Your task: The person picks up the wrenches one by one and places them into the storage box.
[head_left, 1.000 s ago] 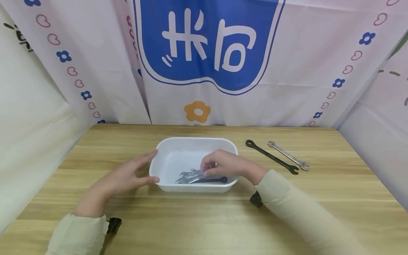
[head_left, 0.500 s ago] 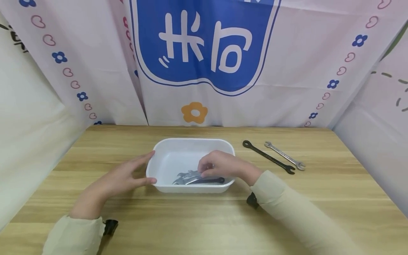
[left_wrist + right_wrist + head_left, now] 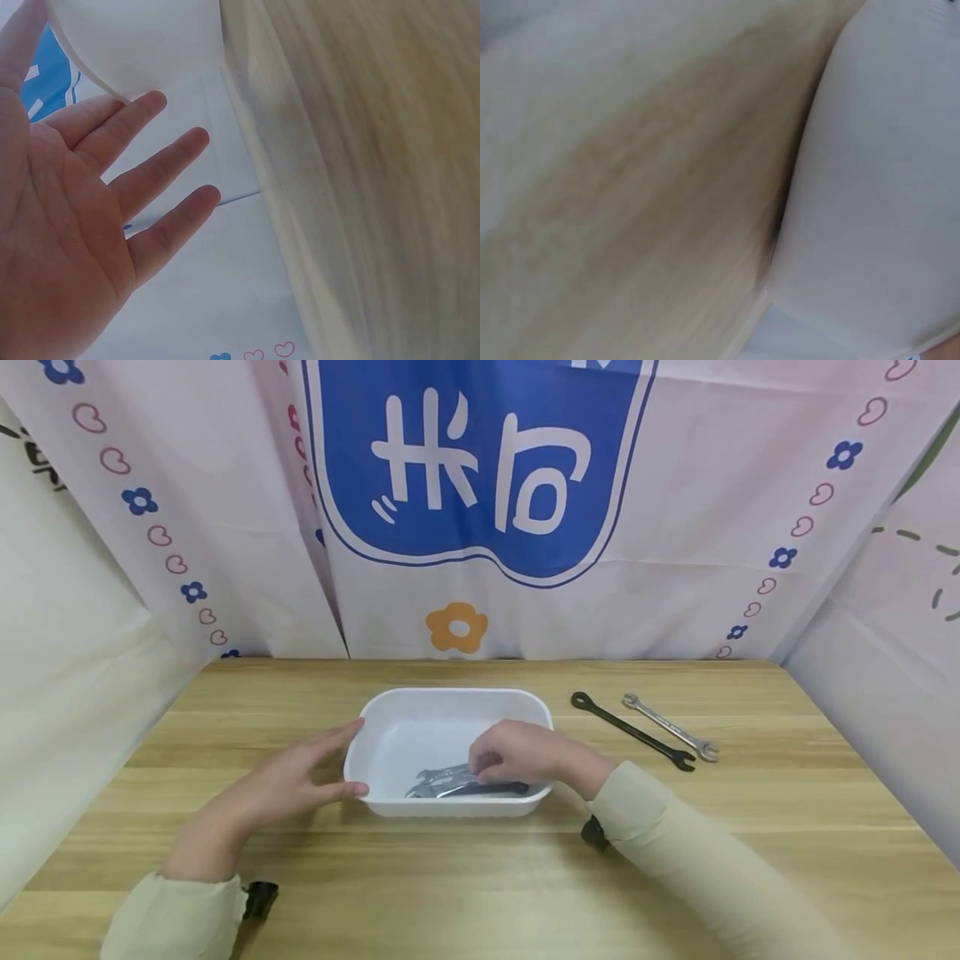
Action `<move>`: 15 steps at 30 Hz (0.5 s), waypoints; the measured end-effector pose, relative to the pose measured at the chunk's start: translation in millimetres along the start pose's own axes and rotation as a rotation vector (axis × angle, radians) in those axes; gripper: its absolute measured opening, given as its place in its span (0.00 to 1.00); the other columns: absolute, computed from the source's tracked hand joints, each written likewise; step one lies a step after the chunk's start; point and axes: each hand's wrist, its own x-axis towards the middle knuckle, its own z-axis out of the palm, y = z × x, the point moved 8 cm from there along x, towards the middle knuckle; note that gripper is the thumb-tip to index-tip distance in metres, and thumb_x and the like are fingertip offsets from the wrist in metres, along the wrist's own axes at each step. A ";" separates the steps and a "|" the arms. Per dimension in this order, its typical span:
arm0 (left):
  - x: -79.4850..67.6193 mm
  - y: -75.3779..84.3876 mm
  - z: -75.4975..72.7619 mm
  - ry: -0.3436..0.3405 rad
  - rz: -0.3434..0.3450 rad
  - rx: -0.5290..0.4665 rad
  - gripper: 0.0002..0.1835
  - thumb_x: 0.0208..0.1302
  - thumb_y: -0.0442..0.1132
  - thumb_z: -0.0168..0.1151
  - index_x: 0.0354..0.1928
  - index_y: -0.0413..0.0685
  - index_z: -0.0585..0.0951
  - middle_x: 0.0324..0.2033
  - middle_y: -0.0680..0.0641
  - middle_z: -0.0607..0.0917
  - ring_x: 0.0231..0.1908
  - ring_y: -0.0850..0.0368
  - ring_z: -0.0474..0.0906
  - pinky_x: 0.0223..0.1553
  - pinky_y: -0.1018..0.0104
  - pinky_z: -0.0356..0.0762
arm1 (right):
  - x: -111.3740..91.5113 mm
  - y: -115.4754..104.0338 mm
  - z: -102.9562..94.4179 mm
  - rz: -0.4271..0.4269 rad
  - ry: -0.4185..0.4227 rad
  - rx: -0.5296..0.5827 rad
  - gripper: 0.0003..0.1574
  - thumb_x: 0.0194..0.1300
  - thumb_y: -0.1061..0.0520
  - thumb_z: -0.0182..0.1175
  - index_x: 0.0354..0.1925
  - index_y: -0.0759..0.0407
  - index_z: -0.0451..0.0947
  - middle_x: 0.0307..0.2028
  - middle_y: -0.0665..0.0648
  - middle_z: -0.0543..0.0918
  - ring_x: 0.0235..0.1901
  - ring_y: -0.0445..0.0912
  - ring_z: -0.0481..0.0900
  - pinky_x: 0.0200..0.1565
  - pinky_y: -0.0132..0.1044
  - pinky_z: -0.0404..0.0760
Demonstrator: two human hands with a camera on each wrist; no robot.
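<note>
A white plastic basin stands on the wooden table, with several wrenches lying inside near its front wall. Most are silver, and one dark wrench is among them. My left hand is at the basin's left end, thumb and forefinger touching its rim; the left wrist view shows the fingers spread and mostly straight. My right hand reaches over the right side into the basin. Its curled fingers pinch a silver wrench, partly hidden by the hand. The right wrist view shows the basin's outer wall but not the fingers.
To the right of the basin, a black wrench and a silver wrench lie side by side on the wooden table. A printed curtain hangs along the back edge, with cloth walls on both sides.
My right hand has moved slightly lower inside the basin, and the silver wrench at its fingers lies flatter. The left hand stays on the rim. The head view has shifted a little.
</note>
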 end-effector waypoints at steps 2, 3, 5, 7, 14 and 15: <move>0.1 0.8 0.1 0.001 0.004 0.001 0.50 0.61 0.60 0.66 0.76 0.42 0.58 0.73 0.33 0.63 0.70 0.28 0.60 0.65 0.29 0.63 | 0.1 0.5 0.5 0.000 0.000 -0.005 0.03 0.66 0.58 0.65 0.37 0.53 0.85 0.34 0.44 0.86 0.37 0.36 0.79 0.49 0.32 0.80; -0.1 0.9 0.1 0.001 0.002 0.001 0.50 0.61 0.60 0.66 0.76 0.43 0.58 0.73 0.33 0.63 0.70 0.28 0.60 0.65 0.29 0.62 | 0.0 0.7 0.4 0.001 0.002 -0.009 0.03 0.66 0.58 0.65 0.37 0.53 0.85 0.34 0.44 0.86 0.37 0.36 0.79 0.49 0.32 0.80; -0.2 0.9 0.1 0.000 -0.003 0.004 0.49 0.61 0.60 0.66 0.77 0.43 0.58 0.73 0.33 0.63 0.70 0.28 0.60 0.65 0.29 0.63 | -0.2 0.8 0.0 0.003 0.008 -0.017 0.03 0.66 0.58 0.65 0.38 0.52 0.85 0.34 0.44 0.86 0.37 0.36 0.79 0.48 0.32 0.80; -0.3 1.0 0.1 -0.001 -0.006 0.005 0.49 0.61 0.61 0.66 0.77 0.44 0.58 0.73 0.33 0.63 0.70 0.28 0.60 0.65 0.29 0.62 | -0.6 0.5 -0.7 0.006 0.013 -0.022 0.03 0.66 0.58 0.65 0.38 0.52 0.85 0.34 0.44 0.86 0.36 0.36 0.79 0.48 0.32 0.80; -0.4 1.1 0.3 -0.005 -0.009 0.015 0.49 0.61 0.61 0.66 0.77 0.45 0.58 0.73 0.33 0.63 0.70 0.28 0.60 0.65 0.29 0.63 | -0.9 -0.8 0.0 0.012 0.007 -0.032 0.02 0.65 0.58 0.65 0.37 0.52 0.85 0.32 0.44 0.85 0.35 0.36 0.78 0.46 0.32 0.80; -0.4 1.0 0.4 -0.004 -0.008 0.015 0.49 0.61 0.61 0.66 0.77 0.44 0.58 0.73 0.33 0.63 0.70 0.28 0.60 0.65 0.29 0.63 | -0.8 -0.5 0.2 0.014 0.008 -0.034 0.02 0.65 0.58 0.66 0.37 0.52 0.85 0.32 0.44 0.85 0.35 0.36 0.78 0.46 0.32 0.79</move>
